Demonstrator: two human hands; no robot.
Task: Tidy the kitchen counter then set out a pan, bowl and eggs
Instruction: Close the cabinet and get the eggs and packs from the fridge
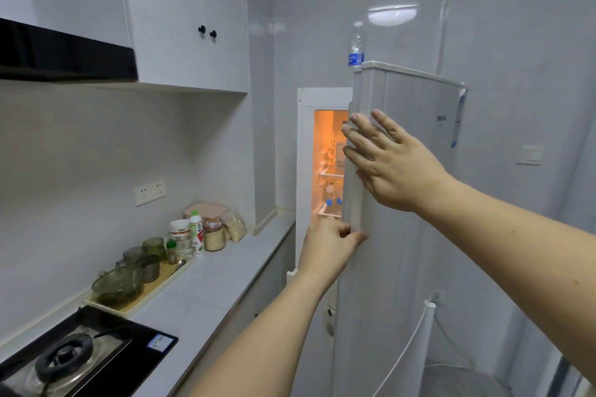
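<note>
In a narrow white kitchen the counter (pixel 206 293) by the stove (pixel 74 361) looks tidy, jars grouped behind a tray (pixel 138 296), while the left hand (pixel 325 245) grips the fridge door (pixel 387 203) edge, the right hand (pixel 387 158) lies flat on it; the eggs are probably inside, with no pan or bowl set out.

Both arms reach forward toward 1 o'clock. The left hand (pixel 329 243) sits lower, fingers curled, thumb pointing toward 3 o'clock. The right hand (pixel 392 164) is above it, flat, fingers straight and spread, pointing toward 10 o'clock.
</note>
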